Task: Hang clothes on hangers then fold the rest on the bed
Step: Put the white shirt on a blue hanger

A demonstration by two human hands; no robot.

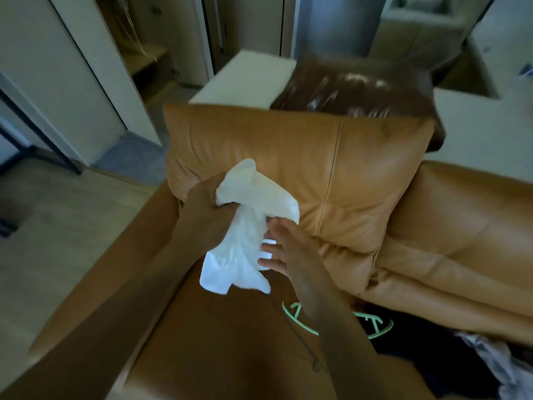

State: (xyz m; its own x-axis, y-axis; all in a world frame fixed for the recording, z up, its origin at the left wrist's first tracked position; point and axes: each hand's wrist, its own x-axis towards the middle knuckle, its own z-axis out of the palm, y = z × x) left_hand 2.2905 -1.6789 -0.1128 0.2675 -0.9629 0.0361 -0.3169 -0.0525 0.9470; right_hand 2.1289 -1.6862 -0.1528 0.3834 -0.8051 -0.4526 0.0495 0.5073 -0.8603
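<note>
A small white garment hangs bunched above the tan leather sofa seat. My left hand grips its upper part in a fist. My right hand touches the garment's right edge with spread, fairly straight fingers; I cannot tell whether it pinches the cloth. A pale green hanger lies on the seat below my right forearm, partly hidden by it, on top of dark clothing. A light patterned garment shows at the lower right edge.
A tan leather back cushion stands right behind the garment, with a dark brown shiny cushion above it. The sofa's left armrest borders a light wooden floor. White cabinets and a doorway stand beyond.
</note>
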